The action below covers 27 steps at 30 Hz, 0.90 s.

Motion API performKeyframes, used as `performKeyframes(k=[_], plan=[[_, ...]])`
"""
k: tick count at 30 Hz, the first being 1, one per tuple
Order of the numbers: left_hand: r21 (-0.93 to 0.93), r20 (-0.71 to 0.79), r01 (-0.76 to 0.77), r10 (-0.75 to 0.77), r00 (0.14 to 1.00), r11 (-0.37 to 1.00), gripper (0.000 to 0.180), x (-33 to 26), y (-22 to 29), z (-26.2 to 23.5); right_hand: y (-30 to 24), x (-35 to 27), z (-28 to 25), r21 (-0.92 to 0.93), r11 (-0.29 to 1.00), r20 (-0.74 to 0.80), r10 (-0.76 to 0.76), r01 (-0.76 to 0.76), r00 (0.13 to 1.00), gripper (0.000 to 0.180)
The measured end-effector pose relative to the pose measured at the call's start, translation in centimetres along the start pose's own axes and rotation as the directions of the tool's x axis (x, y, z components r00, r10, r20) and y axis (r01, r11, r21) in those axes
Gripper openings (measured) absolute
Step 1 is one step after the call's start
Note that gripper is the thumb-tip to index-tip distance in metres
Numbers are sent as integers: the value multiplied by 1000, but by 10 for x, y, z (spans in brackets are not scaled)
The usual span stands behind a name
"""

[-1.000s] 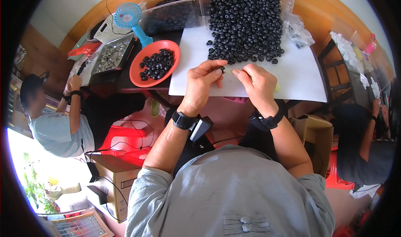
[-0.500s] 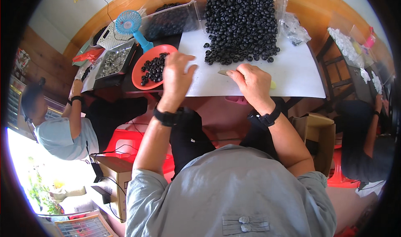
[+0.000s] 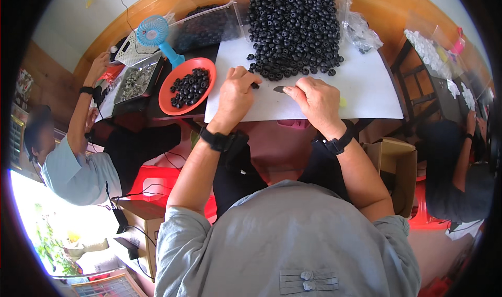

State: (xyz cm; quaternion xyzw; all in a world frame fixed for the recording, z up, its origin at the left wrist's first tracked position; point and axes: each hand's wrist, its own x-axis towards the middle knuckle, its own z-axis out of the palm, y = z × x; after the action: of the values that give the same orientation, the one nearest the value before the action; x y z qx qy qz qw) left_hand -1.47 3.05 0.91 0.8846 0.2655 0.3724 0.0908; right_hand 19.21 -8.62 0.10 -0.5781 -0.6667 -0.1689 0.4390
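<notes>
A: What's the setting?

B: An orange-brown wooden panel (image 3: 384,14) curves behind a table topped with a flat white sheet (image 3: 366,95). A large heap of small, round, holed black pieces (image 3: 295,32) spreads on the sheet's far part.

A: And the hands?

B: The right hand (image 3: 320,102) pinches a small, pointed grey metal blade (image 3: 279,90) between thumb and forefinger, its tip toward the left. The left hand (image 3: 234,99) has its fingers curled together, with a single small dark piece (image 3: 255,86) right at their tips, just in front of the heap. I can't tell whether the pinch has closed on it.

A: Where are the others?

B: Besides the heap, a batch of loose black pieces (image 3: 191,86) lies in a round orange-red plastic bowl (image 3: 166,92), left of the left hand.

A: Which step is this, would you say?

B: My reading: taking up one piece, with the blade held ready and apart from it.

A: What does the next move call for?

B: A firm fingertip hold, I'd judge, and care to keep the blade's edge off the left fingers.
</notes>
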Motion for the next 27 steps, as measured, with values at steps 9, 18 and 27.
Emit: performKeyframes(k=[9, 18, 27], plan=[[49, -80, 229, -225, 971, 972, 6, -1, 16, -7, -2, -2, -2, -6, 1000, 8, 8, -8, 1000, 36], [431, 27, -64, 58, 998, 900, 2, -6, 21, -7, -1, -3, 0, -21, 1000, -9, -19, 19, 1000, 36], [65, -47, 63, -60, 997, 996, 17, -8, 4, -1, 0, 0, -2, 76, 994, 26, 71, -73, 997, 36]])
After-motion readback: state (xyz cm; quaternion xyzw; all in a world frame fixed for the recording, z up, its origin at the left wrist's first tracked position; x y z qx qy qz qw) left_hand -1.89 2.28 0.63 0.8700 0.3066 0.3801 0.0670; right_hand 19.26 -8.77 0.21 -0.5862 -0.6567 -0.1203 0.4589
